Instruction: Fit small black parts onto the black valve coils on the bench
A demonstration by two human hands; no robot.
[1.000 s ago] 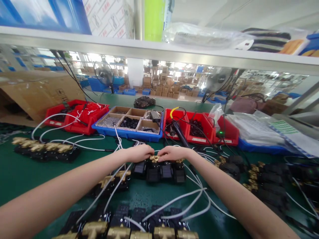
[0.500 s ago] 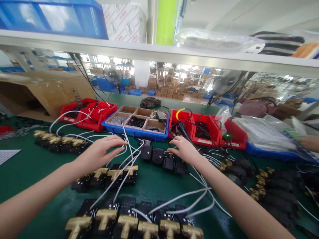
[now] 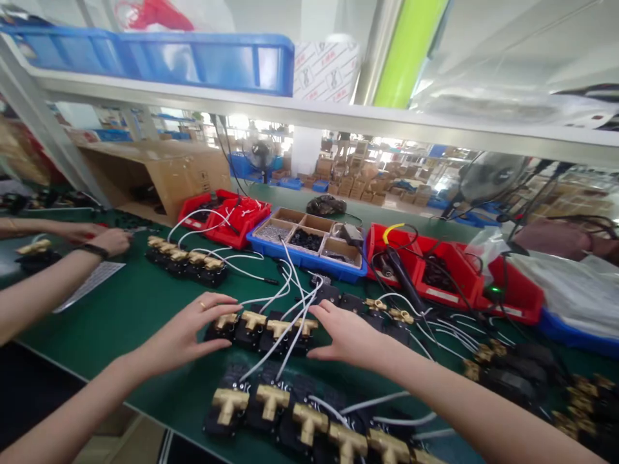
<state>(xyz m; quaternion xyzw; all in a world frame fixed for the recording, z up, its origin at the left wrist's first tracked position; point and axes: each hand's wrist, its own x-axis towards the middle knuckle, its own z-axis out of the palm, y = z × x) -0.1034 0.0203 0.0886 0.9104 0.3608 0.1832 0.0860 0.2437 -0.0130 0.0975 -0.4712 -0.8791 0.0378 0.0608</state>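
Observation:
A short row of black valves with brass tee fittings (image 3: pixel 264 328) lies on the green mat, white wires running off it. My left hand (image 3: pixel 191 332) is at the row's left end, fingers spread and touching the first valve. My right hand (image 3: pixel 345 335) is at the row's right end, fingers stretched toward the last fitting. Neither hand holds anything. A longer row of the same valves (image 3: pixel 309 422) lies nearer to me. Another group of valves (image 3: pixel 382 316) sits just behind my right hand.
Red bins (image 3: pixel 225 216) and a blue divided tray of small parts (image 3: pixel 309 241) line the back of the bench, with more red bins (image 3: pixel 449 274) to the right. A further valve row (image 3: pixel 186 264) lies at left. Another person's hands (image 3: pixel 109 241) work at far left. Cardboard box (image 3: pixel 159 174) behind.
My view swung left. Both hands left the far valve group and came down to the two ends of the nearer short row. Another person's arms came into view at left.

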